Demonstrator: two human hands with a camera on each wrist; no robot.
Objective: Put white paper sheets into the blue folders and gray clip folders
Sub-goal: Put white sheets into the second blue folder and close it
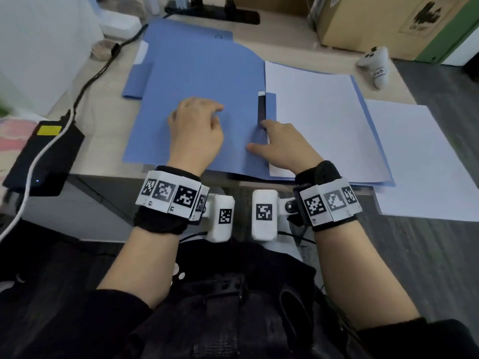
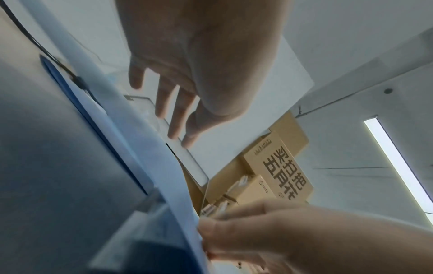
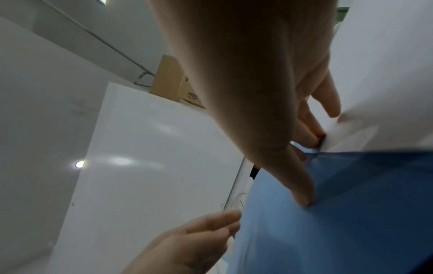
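A pale wooden desk (image 1: 103, 115) stands on grey flooring (image 1: 440, 104), cardboard boxes (image 1: 375, 22) behind.

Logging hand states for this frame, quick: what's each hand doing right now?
Left hand: open, fingers relaxed over the blue folder, holding nothing.
Right hand: open, pressing on the blue folder and the edge of the white paper.

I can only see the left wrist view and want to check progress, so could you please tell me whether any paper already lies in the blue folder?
Observer: Yes, white sheets lie on the right half of the open blue folder.
Operator: And the other hand?
Observer: The right hand is at the spine, its fingers touching a dark strip.
Operator: Is any paper left?
Observer: More white paper lies right of the folder.
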